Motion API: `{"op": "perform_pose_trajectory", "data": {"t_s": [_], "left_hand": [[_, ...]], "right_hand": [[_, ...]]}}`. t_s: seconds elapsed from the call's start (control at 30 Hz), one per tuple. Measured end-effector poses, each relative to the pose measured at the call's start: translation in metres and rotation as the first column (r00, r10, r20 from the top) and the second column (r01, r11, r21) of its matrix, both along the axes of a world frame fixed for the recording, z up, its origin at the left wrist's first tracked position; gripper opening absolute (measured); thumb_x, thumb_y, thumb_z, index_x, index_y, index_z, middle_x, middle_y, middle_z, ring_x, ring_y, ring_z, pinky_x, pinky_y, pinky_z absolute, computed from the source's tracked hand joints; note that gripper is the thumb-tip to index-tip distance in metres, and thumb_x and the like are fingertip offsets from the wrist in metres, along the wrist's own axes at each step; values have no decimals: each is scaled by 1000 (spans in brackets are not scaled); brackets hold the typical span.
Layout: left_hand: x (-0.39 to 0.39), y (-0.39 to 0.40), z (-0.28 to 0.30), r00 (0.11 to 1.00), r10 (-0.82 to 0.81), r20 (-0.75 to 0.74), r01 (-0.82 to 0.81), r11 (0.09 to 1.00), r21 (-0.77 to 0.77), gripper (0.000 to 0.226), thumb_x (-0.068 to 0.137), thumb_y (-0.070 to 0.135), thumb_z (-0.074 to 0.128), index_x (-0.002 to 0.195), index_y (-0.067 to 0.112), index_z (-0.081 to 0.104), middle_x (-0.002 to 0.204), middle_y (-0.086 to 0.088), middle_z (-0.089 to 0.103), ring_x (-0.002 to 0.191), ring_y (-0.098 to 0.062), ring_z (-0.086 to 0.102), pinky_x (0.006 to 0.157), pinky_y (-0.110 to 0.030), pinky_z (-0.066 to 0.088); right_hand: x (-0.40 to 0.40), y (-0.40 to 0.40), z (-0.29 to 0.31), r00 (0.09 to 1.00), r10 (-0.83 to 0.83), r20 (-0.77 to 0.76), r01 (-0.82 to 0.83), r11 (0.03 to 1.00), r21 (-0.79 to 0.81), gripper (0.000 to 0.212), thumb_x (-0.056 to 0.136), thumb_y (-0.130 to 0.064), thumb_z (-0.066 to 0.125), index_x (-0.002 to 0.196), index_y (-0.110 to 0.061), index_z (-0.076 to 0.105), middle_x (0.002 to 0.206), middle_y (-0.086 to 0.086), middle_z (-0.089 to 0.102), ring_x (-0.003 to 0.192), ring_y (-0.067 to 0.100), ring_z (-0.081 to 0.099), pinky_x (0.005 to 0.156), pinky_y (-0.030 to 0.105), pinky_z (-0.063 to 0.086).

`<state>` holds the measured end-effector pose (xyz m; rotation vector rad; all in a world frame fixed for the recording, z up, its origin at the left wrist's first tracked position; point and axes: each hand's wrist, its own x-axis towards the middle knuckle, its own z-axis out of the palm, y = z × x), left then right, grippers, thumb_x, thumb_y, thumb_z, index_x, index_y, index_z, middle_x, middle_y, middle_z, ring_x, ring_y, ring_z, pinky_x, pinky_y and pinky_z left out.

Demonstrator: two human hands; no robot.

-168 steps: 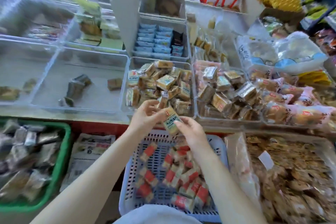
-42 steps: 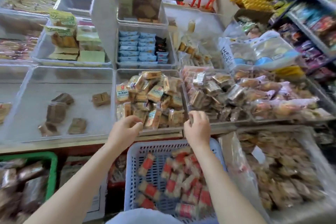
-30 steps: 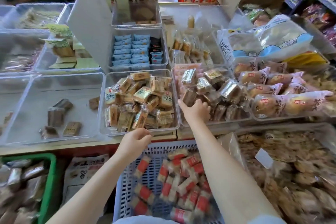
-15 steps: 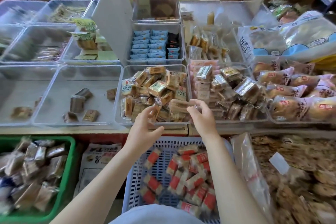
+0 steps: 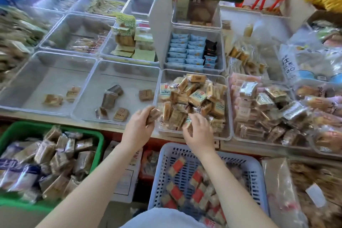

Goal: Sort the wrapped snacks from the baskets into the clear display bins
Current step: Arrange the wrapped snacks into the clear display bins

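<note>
My left hand (image 5: 139, 129) grips a brown wrapped snack (image 5: 152, 115) at the front left corner of a clear bin (image 5: 229, 109) heaped with tan snacks. My right hand (image 5: 198, 131) reaches into the front of that bin, its fingers curled on a tan wrapped snack (image 5: 187, 123) in the pile. To the left lies a clear bin (image 5: 87, 102) with a few brown snacks. Below my arms stand a blue-grey basket (image 5: 258, 176) of red-and-white snacks and a green basket (image 5: 100, 139) of silvery-brown packets.
A clear bin (image 5: 233, 135) of brown and pink packets stands to the right, with large bags (image 5: 311, 65) behind. More clear bins fill the back rows, one with blue packets (image 5: 187, 50). A white divider board (image 5: 159, 24) stands upright. Bags of loose snacks (image 5: 314, 190) lie at the lower right.
Both hands moved left and down over the tan-snack bin. My left hand now holds a brown snack at the bin's corner. The view has swung left.
</note>
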<state>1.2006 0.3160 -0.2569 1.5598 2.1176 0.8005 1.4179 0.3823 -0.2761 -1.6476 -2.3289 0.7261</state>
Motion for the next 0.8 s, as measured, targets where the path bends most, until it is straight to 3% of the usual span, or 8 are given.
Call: {"op": "perform_pose_trajectory", "data": {"t_s": [0.1, 0.17, 0.3, 0.37, 0.5, 0.6, 0.7, 0.8], "left_hand": [[-31, 21, -18, 990, 115, -83, -121, 990, -73, 60, 89, 7, 56, 146, 19, 43, 118, -20, 52, 112, -36, 48, 95, -41, 41], [-43, 30, -29, 987, 121, -104, -141, 967, -212, 55, 94, 14, 51, 148, 19, 39, 122, -21, 48, 117, -37, 42, 100, -43, 37], [-53, 43, -43, 990, -25, -139, -48, 866, -497, 43, 99, 36, 32, 130, 12, 50, 123, -19, 47, 115, -36, 41, 97, -44, 38], [-50, 46, -42, 990, -88, -109, 13, 833, -554, 42, 98, 39, 31, 123, 14, 54, 120, -16, 51, 113, -34, 45, 94, -43, 42], [-26, 36, -30, 991, 9, -136, -52, 947, -318, 35, 100, 35, 43, 121, 13, 60, 111, -10, 54, 108, -29, 51, 87, -41, 47], [11, 28, -15, 992, 21, -121, -36, 992, -123, 32, 100, 33, 48, 120, 13, 62, 110, -8, 59, 107, -28, 54, 84, -40, 48], [55, 27, -2, 998, -61, 15, 62, 992, -112, 34, 100, 32, 49, 129, 15, 56, 119, -4, 56, 110, -23, 53, 83, -38, 48], [92, 27, 0, 971, -232, 62, 240, 952, -190, 43, 101, 36, 48, 141, 22, 44, 133, 2, 52, 106, -15, 58, 82, -32, 51]], "right_hand": [[2, -11, -30, 985, 39, 169, -41, 999, 9, 59, 100, -38, 46, 155, -24, 31, 167, 6, 5, 154, 25, 5, 120, 48, 19], [4, -16, -41, 982, 33, 185, -40, 999, 32, 61, 98, -37, 50, 154, -25, 31, 167, 7, 2, 154, 28, 7, 121, 51, 19], [5, -15, -43, 982, 19, 186, -25, 999, 29, 62, 97, -35, 51, 154, -27, 29, 167, 6, 0, 154, 27, 6, 122, 48, 15], [6, -15, -43, 985, 20, 172, -27, 999, 37, 62, 97, -35, 50, 154, -27, 28, 167, 5, -2, 154, 26, 4, 122, 48, 14], [8, -14, -28, 993, 31, 111, -27, 999, -36, 59, 99, -35, 48, 154, -28, 29, 167, 1, 0, 154, 21, 4, 123, 44, 14], [16, -10, -8, 998, -56, -15, 56, 998, 8, 50, 98, -30, 51, 148, -23, 43, 160, 4, 28, 148, 22, 23, 120, 43, 23], [45, 5, 3, 974, -214, -67, 224, 940, 255, 35, 92, -19, 58, 126, -14, 62, 130, 6, 56, 120, 24, 52, 101, 43, 46], [94, 31, 14, 899, -438, 2, 421, 866, 269, 27, 90, -14, 58, 115, -11, 64, 117, 9, 59, 107, 28, 54, 88, 40, 47]]}}
